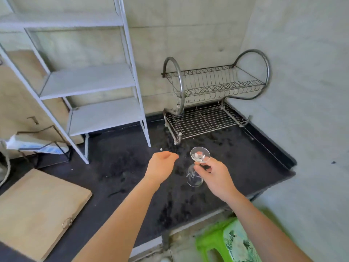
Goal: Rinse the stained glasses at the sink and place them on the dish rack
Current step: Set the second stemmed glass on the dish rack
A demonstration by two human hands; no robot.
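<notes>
The right hand point(214, 175) pinches the stem of a wine glass point(197, 167) turned upside down, foot uppermost, over the wet black counter point(245, 167) in front of the dish rack point(205, 120). The left hand point(160, 164) hangs beside it, fingers loosely curled, holding nothing.

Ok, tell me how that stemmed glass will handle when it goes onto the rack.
Probably fragile: the glass is thin and clear, and the right hand pinches it by a narrow stem. Possibly slippery, since the counter below looks splashed. Held bowl-down, it may wobble on the spaced wires of the dish rack.
</notes>
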